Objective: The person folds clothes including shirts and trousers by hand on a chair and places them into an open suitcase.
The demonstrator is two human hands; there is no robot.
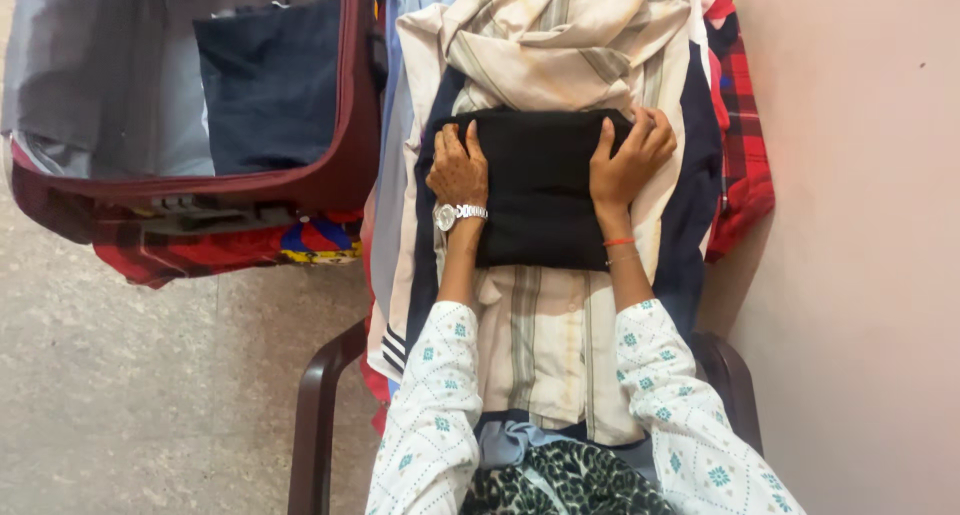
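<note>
A folded black garment (540, 190) lies on top of a pile of clothes on a dark plastic chair (315, 415). My left hand (459, 170), with a silver watch on the wrist, grips the garment's left edge. My right hand (628, 160), with a red thread on the wrist, holds its right edge, fingers spread over the top corner. Under the black garment lies a cream striped shirt (545, 35), with dark navy cloth (695, 205) beneath it.
An open maroon suitcase (340, 175) stands at the upper left with a folded navy garment (270, 80) inside. Red patterned cloth (200, 250) lies under it. A red checked garment (745, 145) hangs by the pink wall (860, 225). Speckled floor (130, 385) lies at the left.
</note>
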